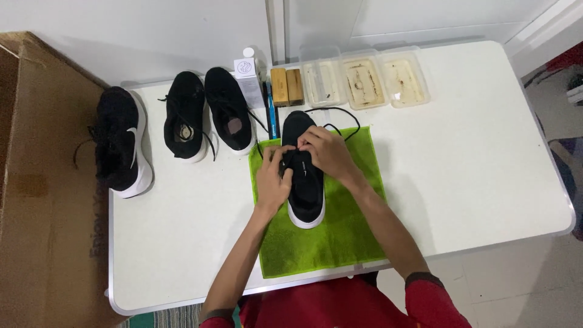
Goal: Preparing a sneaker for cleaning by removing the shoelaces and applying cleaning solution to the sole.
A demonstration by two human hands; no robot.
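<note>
While both hands work its laces, I log the black shoe on the green towel: left hand and right hand pinch lace near the tongue. Lacing unfinished, loose ends trailing. Three other shoes wait untouched.

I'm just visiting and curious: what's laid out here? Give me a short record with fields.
Surface: white table
Under the hands: green towel, lying at the table's near edge
Held item: black shoe with white sole, lying on the towel, toe pointing away
Left hand: at the shoe's laces, on its left side
Right hand: on the laces, over the shoe's top
Other shoes: three black shoes to the left
Back row: three clear trays, two wooden blocks, a small white box
</note>
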